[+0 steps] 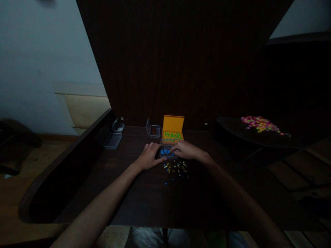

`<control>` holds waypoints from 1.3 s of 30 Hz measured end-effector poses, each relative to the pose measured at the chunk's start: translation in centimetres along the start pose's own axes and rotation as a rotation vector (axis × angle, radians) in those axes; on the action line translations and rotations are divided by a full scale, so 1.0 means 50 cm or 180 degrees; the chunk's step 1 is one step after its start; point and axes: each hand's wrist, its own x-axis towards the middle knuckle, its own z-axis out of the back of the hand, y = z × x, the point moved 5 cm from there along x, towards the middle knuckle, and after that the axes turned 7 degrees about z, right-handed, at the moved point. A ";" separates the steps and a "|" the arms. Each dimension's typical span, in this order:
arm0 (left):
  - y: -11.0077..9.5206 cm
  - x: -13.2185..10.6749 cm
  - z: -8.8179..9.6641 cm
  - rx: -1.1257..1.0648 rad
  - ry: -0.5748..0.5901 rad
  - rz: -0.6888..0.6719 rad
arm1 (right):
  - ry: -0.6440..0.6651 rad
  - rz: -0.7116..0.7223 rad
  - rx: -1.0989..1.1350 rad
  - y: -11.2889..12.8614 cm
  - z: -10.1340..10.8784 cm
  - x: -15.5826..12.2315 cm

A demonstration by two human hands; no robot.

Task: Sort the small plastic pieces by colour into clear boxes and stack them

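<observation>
Left grip (pixel 150 156): spread wide, touched clear box (pixel 165 157).
Right grip (pixel 186 150): curled beside blue pieces (pixel 163 151), was too obscured to tell if pinching.

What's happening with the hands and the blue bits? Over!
Left hand at the left end of the clear box. Right hand at the blue bits inside. Loose bits on the near side, seemingly not blocking.

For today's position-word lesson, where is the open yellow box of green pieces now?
In the head view, the yellow box sits just right of centre, beyond the clear rectangular plastic container and right of a small clear plastic case.
</observation>
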 end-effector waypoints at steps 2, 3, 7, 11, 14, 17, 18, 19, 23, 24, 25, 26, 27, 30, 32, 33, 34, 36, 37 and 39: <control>0.001 0.000 -0.001 0.0021 -0.0018 -0.0022 | 0.0018 -0.0004 -0.0027 0.004 -0.006 0.005; 0.001 0.000 -0.002 0.0028 -0.0026 -0.0045 | 0.0010 -0.0006 -0.0044 0.006 -0.008 0.008; 0.001 -0.001 -0.002 0.0029 -0.0031 -0.0065 | -0.0093 0.0077 -0.0024 0.015 -0.009 0.018; 0.001 -0.001 -0.001 0.0009 -0.0054 -0.0074 | -0.0098 0.0077 0.0000 0.019 -0.010 0.022; 0.002 -0.001 -0.001 0.0001 -0.0050 -0.0086 | -0.0088 0.0047 -0.0068 0.017 -0.014 0.025; 0.002 -0.001 -0.002 0.0017 -0.0023 -0.0060 | -0.0092 0.0057 -0.0085 0.016 -0.017 0.026; 0.002 0.000 -0.001 0.0024 -0.0022 -0.0060 | -0.0080 0.0072 -0.0076 0.016 -0.018 0.026; 0.002 0.000 -0.001 0.0029 -0.0024 -0.0063 | -0.0062 0.0086 -0.0067 0.016 -0.019 0.026; 0.004 -0.001 -0.003 0.0019 -0.0033 -0.0079 | 0.0040 0.0078 -0.0077 0.017 -0.021 0.022; 0.004 -0.001 -0.003 0.0019 -0.0037 -0.0077 | 0.0069 0.0065 -0.0081 0.017 -0.020 0.020; 0.004 -0.001 -0.003 0.0021 -0.0036 -0.0078 | 0.0098 0.0058 -0.0075 0.018 -0.020 0.019; 0.004 -0.001 -0.003 0.0026 -0.0037 -0.0075 | 0.0128 0.0058 -0.0059 0.019 -0.020 0.017; 0.003 -0.001 -0.002 0.0032 -0.0035 -0.0071 | 0.0156 0.0062 -0.0041 0.020 -0.020 0.016; 0.000 -0.001 0.000 0.0047 -0.0031 -0.0054 | 0.0194 0.0062 -0.0006 0.022 -0.019 0.012; -0.001 -0.001 0.002 0.0054 -0.0023 -0.0040 | 0.0190 0.0044 0.0001 0.022 -0.018 0.011; -0.002 -0.001 0.002 0.0057 -0.0015 -0.0041 | 0.0194 0.0032 -0.0003 0.021 -0.017 0.011; -0.002 -0.001 0.001 0.0061 -0.0008 -0.0044 | 0.0199 0.0017 -0.0017 0.021 -0.017 0.011; -0.003 -0.001 0.001 0.0069 -0.0004 -0.0060 | 0.0174 -0.0012 -0.0064 0.019 -0.016 0.011; -0.003 -0.002 0.001 0.0071 -0.0007 -0.0064 | 0.0147 -0.0016 -0.0088 0.019 -0.016 0.012; -0.004 -0.002 0.002 0.0069 -0.0009 -0.0059 | 0.0099 -0.0015 -0.0125 0.018 -0.016 0.014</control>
